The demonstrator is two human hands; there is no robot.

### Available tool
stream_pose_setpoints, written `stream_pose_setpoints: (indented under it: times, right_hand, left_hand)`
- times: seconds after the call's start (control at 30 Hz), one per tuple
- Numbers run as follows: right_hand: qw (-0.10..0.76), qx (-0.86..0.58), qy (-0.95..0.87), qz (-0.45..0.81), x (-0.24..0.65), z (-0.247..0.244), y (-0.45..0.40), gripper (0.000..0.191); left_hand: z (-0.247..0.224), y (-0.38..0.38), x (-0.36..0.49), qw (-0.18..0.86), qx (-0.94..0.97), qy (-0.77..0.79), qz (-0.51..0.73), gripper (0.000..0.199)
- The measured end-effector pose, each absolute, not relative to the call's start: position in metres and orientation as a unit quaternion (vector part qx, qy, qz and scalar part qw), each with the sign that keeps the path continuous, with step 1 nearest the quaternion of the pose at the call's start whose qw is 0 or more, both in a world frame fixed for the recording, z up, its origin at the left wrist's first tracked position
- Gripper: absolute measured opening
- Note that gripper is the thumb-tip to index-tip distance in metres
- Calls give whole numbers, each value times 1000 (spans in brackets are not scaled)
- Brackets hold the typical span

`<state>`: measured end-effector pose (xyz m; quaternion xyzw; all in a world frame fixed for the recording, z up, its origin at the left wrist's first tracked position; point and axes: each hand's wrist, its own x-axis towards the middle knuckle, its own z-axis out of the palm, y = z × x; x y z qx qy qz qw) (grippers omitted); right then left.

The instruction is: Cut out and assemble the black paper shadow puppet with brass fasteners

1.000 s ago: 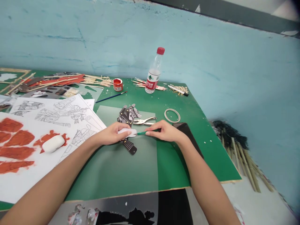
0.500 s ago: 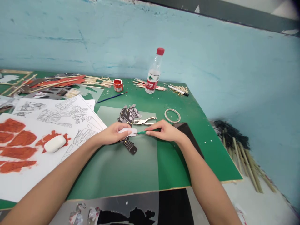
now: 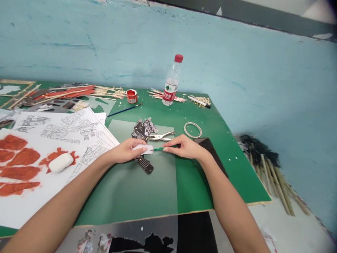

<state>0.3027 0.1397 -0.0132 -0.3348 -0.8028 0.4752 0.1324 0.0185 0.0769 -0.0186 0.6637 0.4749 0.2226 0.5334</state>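
Note:
My left hand (image 3: 131,149) pinches a small white flat piece with a rounded end (image 3: 147,149) between thumb and fingers. From the right, my right hand (image 3: 181,147) grips a slim green-handled tool (image 3: 158,149), its tip meeting the white piece's right end; its exact kind does not show. Behind my hands lie black-and-white patterned cut-out pieces (image 3: 142,128) and a silver hole punch plier (image 3: 163,136). Below my left hand, a dark striped cut-out (image 3: 145,165) sticks out, its upper part hidden by the hand.
A translucent sheet (image 3: 131,200) overhangs the green table's front edge. Left are printed drawings (image 3: 79,133) and a white rounded case (image 3: 61,162). Behind stand a red paint jar (image 3: 132,96), a brush (image 3: 125,110) and a water bottle (image 3: 172,82). Tape roll (image 3: 193,130) and dark phone (image 3: 210,151) lie right.
My hands hold the same things in nearly the same place. The white piece has turned slightly, and the whole view has shifted a little.

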Motion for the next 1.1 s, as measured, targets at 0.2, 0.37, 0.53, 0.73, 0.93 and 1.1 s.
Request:
stream_pose_setpoints:
  times: [0.2, 0.37, 0.53, 0.73, 0.93, 1.1]
  right_hand:
    - [133, -338, -798, 480, 302, -12, 139, 33]
    - [148, -329, -804, 472, 300, -12, 138, 34]
    - [147, -325, -803, 477, 299, -12, 137, 35]
    - [126, -330, -796, 491, 302, -9, 137, 37]
    - [141, -327, -794, 492, 302, 4, 136, 35]
    - [202, -326, -817, 430, 300, 6, 133, 43]
  left_hand:
    - [-20, 76, 19, 551, 648, 475, 226, 44]
    - [-21, 76, 19, 546, 653, 478, 218, 45]
    - [-19, 77, 20, 536, 657, 486, 210, 46]
    - [-20, 77, 20, 541, 648, 491, 217, 45]
    - [-23, 78, 19, 561, 633, 477, 238, 43]
    - [-21, 81, 16, 632, 567, 458, 263, 48]
